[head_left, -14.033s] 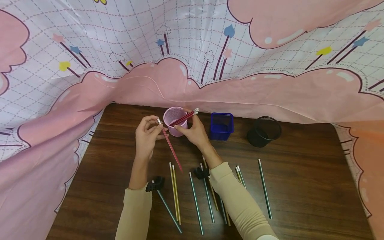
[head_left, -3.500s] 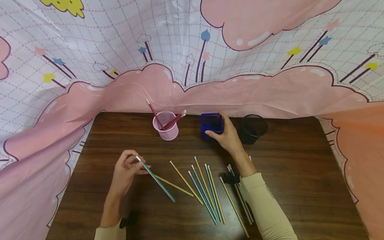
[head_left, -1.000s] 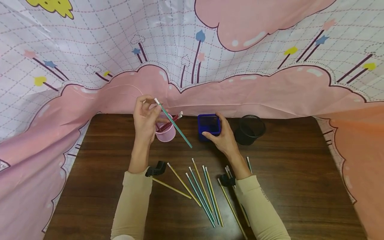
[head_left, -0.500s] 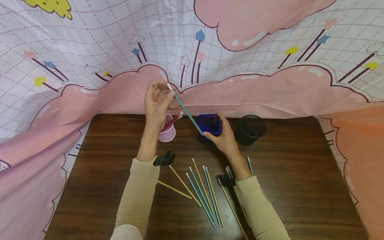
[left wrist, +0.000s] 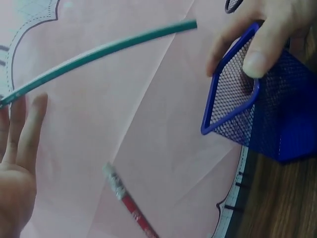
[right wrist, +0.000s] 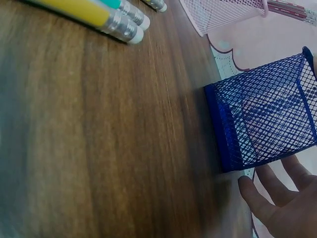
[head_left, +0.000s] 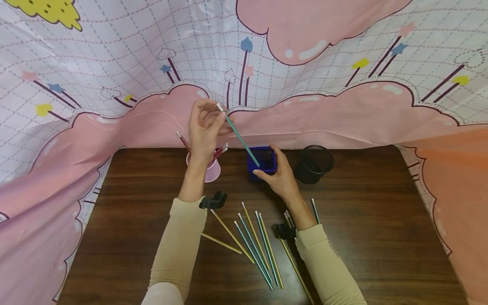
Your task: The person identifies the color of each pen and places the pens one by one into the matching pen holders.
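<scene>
My left hand (head_left: 206, 129) pinches a green pencil (head_left: 241, 137) near its white eraser end. The pencil slants down to the right, and its lower tip overlaps the opening of a square blue mesh pencil holder (head_left: 250, 170). My right hand (head_left: 281, 176) grips that holder from the right, thumb at the near rim and fingers along the far side. In the left wrist view the holder's mesh wall (left wrist: 275, 116) shows beside the pencil's free end. Behind my left wrist stands a pink mesh cup (head_left: 213, 173) with several red pencils (head_left: 220, 151).
A round black mesh cup (head_left: 305, 173) stands right of the blue holder. Several gold and green pencils (head_left: 254, 250) lie on the brown wooden table (head_left: 381, 220) between and under my forearms. A patterned cloth (head_left: 305, 118) hangs behind the table's back edge.
Red pencil from my left hand now rests in the pink cup. My right hand moved from that cup to the blue holder. My left hand brought a green pencil up and rightward.
</scene>
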`<state>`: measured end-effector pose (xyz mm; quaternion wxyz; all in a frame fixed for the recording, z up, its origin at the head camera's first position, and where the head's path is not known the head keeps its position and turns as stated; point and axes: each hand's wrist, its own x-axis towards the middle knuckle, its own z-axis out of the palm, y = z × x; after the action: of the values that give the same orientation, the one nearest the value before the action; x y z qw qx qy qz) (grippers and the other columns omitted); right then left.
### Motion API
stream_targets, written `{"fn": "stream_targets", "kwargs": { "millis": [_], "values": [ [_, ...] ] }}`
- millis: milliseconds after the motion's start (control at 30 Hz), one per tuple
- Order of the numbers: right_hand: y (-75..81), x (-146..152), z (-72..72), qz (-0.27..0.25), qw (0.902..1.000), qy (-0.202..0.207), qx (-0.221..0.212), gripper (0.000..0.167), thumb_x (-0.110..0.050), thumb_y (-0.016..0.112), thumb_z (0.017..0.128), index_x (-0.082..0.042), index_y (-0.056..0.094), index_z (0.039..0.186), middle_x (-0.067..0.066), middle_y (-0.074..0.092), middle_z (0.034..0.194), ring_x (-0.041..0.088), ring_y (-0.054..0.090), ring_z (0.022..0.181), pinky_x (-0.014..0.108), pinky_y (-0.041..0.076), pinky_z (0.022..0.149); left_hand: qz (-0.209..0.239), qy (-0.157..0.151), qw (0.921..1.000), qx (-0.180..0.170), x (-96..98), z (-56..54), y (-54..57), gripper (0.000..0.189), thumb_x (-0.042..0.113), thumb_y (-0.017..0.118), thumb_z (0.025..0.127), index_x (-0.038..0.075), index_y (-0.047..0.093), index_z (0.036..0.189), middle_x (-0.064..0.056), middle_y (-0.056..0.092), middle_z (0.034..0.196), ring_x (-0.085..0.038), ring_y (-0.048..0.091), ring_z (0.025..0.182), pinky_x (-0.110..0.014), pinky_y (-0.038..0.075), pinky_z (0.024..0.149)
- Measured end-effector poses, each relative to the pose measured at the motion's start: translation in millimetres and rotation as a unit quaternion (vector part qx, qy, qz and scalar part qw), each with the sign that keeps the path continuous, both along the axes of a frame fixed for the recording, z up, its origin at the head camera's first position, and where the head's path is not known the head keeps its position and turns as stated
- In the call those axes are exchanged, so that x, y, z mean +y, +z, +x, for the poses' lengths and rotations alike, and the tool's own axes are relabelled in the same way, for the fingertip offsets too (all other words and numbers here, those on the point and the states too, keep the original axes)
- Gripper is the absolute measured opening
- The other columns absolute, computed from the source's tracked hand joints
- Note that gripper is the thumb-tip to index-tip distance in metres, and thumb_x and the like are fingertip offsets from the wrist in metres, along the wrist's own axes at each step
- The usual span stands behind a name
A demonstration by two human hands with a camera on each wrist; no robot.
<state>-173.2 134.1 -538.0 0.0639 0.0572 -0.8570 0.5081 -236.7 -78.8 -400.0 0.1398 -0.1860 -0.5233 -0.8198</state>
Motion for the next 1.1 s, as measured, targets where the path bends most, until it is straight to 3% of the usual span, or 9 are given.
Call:
{"fn": "stream_targets", "kwargs": {
  "millis": [233,400,567,733,833,967,1100],
  "values": [
    [-0.1,-2,3.2,-0.005,1.0000,-0.001,0.003,0.093,-0.033,0.084,0.081,-0.019,0.029,0.155,0.017,0.037,0.152,0.032,0.038,0.139,0.051,0.035,0.112,-0.064,0.050,0.9966,0.018,11.9,-2.2,2.3,0.027,-0.008,0.064,0.092,-0.001,0.054,0.116,-0.011,0.059,0.099,-0.027,0.066,0.073,-0.041,0.061,0.069],
    [-1.7,-3,4.4,-0.003,0.9999,0.001,0.012,0.093,-0.034,0.084,0.081,-0.019,0.029,0.155,0.018,0.037,0.152,0.033,0.037,0.140,0.052,0.035,0.112,-0.095,0.058,0.9933,0.030,14.7,-1.2,-0.9,0.029,-0.010,0.064,0.091,-0.007,0.051,0.116,-0.007,0.059,0.098,-0.025,0.063,0.074,-0.040,0.060,0.068],
    [-1.5,-3,5.5,-0.002,1.0000,-0.002,0.005,0.093,-0.035,0.084,0.081,-0.019,0.029,0.155,0.017,0.035,0.154,0.033,0.035,0.141,0.053,0.034,0.112,-0.125,0.051,0.9905,0.028,17.2,4.9,1.2,0.029,-0.011,0.063,0.090,-0.011,0.050,0.116,-0.015,0.060,0.099,-0.027,0.062,0.076,-0.042,0.060,0.067],
    [-0.4,-3,6.2,0.000,1.0000,-0.006,-0.004,0.094,-0.036,0.083,0.082,-0.020,0.027,0.155,0.017,0.034,0.154,0.034,0.035,0.141,0.053,0.034,0.112,-0.173,0.039,0.9840,0.020,20.2,18.3,11.6,0.027,-0.011,0.066,0.089,-0.011,0.053,0.113,-0.022,0.061,0.101,-0.041,0.066,0.075,-0.052,0.059,0.067],
    [-1.4,-2,6.6,0.000,0.9999,-0.005,-0.011,0.094,-0.038,0.082,0.082,-0.021,0.026,0.156,0.018,0.034,0.154,0.035,0.036,0.141,0.054,0.034,0.112,-0.202,0.034,0.9786,0.017,21.0,23.6,14.1,0.027,-0.011,0.067,0.088,-0.009,0.055,0.112,-0.022,0.062,0.101,-0.046,0.066,0.076,-0.048,0.059,0.067],
    [-2.8,-3,7.7,-0.001,0.9997,-0.005,-0.023,0.095,-0.040,0.082,0.082,-0.023,0.025,0.156,0.017,0.032,0.155,0.034,0.034,0.142,0.054,0.034,0.112,-0.219,0.022,0.9750,0.027,22.1,24.9,13.1,0.029,-0.010,0.069,0.087,-0.010,0.055,0.113,-0.024,0.064,0.102,-0.043,0.068,0.081,-0.042,0.060,0.072],
    [-2.2,-3,8.3,-0.001,0.9997,-0.010,-0.023,0.095,-0.041,0.082,0.081,-0.024,0.026,0.156,0.015,0.033,0.155,0.032,0.036,0.141,0.052,0.035,0.112,-0.225,0.021,0.9736,0.033,22.5,24.1,12.0,0.035,-0.008,0.070,0.087,-0.010,0.054,0.118,-0.028,0.066,0.106,-0.041,0.068,0.092,-0.047,0.058,0.081]
  ]
}}
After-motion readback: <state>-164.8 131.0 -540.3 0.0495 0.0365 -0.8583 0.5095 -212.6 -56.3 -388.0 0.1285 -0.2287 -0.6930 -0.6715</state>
